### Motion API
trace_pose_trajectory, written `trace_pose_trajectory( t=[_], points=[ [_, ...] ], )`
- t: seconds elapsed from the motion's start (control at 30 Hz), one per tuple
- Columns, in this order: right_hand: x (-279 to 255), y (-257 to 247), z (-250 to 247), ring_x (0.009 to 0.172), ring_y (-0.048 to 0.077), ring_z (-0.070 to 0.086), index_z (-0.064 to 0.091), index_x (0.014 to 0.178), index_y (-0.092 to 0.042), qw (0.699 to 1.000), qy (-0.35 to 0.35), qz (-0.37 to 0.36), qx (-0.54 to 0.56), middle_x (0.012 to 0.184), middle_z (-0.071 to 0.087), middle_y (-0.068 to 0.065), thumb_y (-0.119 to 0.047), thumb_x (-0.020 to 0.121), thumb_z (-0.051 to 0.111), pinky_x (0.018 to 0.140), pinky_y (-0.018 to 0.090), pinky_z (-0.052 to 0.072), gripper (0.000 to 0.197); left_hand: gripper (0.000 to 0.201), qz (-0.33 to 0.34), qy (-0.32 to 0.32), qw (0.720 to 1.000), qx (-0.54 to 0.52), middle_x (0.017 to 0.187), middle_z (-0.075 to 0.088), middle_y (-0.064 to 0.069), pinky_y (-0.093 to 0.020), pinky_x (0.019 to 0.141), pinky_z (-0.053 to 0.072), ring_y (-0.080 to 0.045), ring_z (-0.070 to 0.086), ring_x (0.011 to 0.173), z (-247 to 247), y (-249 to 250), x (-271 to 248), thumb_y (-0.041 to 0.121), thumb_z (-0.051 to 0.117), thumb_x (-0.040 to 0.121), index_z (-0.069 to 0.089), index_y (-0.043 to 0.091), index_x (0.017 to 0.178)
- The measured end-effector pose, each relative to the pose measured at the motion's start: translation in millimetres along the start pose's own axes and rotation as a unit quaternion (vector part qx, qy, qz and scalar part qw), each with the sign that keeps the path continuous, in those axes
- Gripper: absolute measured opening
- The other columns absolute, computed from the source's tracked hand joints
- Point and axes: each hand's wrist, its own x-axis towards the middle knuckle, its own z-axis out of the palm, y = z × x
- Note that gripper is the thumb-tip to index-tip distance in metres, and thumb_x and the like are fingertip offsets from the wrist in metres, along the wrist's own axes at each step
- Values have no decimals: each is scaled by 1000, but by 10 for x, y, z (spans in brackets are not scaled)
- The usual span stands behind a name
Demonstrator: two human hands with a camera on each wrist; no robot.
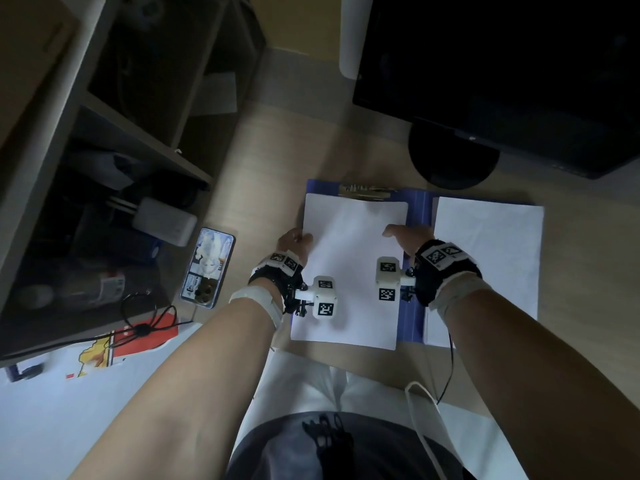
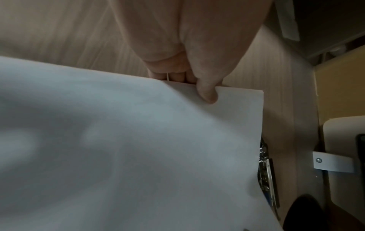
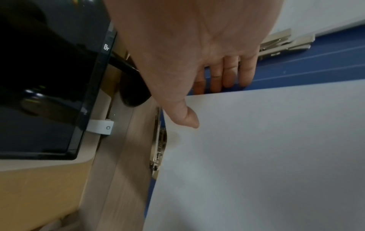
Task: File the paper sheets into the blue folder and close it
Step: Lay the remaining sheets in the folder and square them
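The shelf unit (image 1: 104,140) at ten o'clock in the head view is so dark that its contents are hard to make out; only a pale box (image 1: 163,221) and some shadowy shapes show. The monitor (image 1: 512,74) at one o'clock is cut off by the frame, its round stand (image 1: 453,161) just beyond the folder. In both wrist views the fingers run under the paper and are mostly hidden.

The blue folder (image 1: 414,271) lies open on the wooden desk (image 1: 270,188) at the centre, its spine showing as a blue strip between two white areas. On its left half lies a stack of paper sheets (image 1: 349,268), whose top edge sits just below the metal clip (image 1: 363,192) at twelve o'clock. A second stack (image 1: 485,268) lies on the right half, at three o'clock.

The left hand (image 1: 294,242) pinches the left edge of the left stack, thumb (image 2: 207,92) on top and fingers beneath. The right hand (image 1: 408,237) holds the right edge of the same stack, thumb (image 3: 185,115) pressed on top, fingers (image 3: 229,73) extended down against the blue spine and under the paper edge.

A phone (image 1: 207,268) lies face up on the desk at nine o'clock, well apart from the folder.
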Motion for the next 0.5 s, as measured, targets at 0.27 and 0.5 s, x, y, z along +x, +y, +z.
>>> trace_pose_trajectory(
  t=[0.27, 0.5],
  points=[
    [134, -8, 81, 128, 40, 47, 26, 150, -1, 998, -10, 9, -67, 146, 41, 22, -52, 64, 71, 109, 45, 37, 110, 37, -29, -26, 999, 28, 109, 66, -11, -41, 95, 49, -32, 62, 99, -49, 78, -40, 41, 46, 85, 59, 26, 116],
    [-129, -77, 70, 114, 36, 60, 54, 134, 0, 1000, -25, 5, 4, 124, 61, 17, -30, 84, 72, 92, 36, 47, 61, 24, -54, -51, 996, 42, 107, 67, -17, -52, 93, 52, -36, 65, 97, 73, -95, 261, 49, 48, 70, 59, 34, 85]
  ],
)
